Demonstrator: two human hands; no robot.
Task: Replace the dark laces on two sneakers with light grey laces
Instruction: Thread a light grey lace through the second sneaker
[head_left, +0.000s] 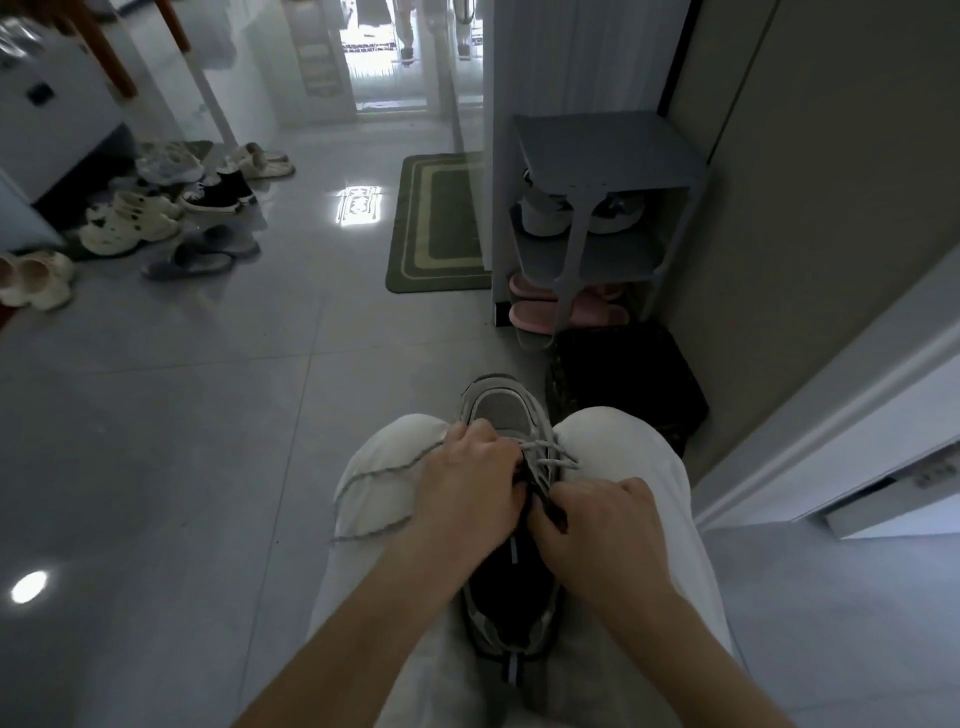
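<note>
A grey sneaker (501, 415) lies between my knees, toe pointing away from me, heel toward me. Light grey lace (545, 452) crosses its upper eyelets near the toe. My left hand (470, 483) curls over the left side of the lacing and grips the shoe and lace there. My right hand (605, 519) pinches a dark strand (545, 501) at the tongue, fingers curled round it. The lower eyelets are hidden under both hands. A second sneaker is not in view.
A grey shoe rack (597, 218) with pink slippers stands ahead on the right, a dark box (623, 379) just beyond my right knee. A green mat (436, 223) lies ahead. Several shoes (156, 218) are scattered at the far left. A wall runs along the right.
</note>
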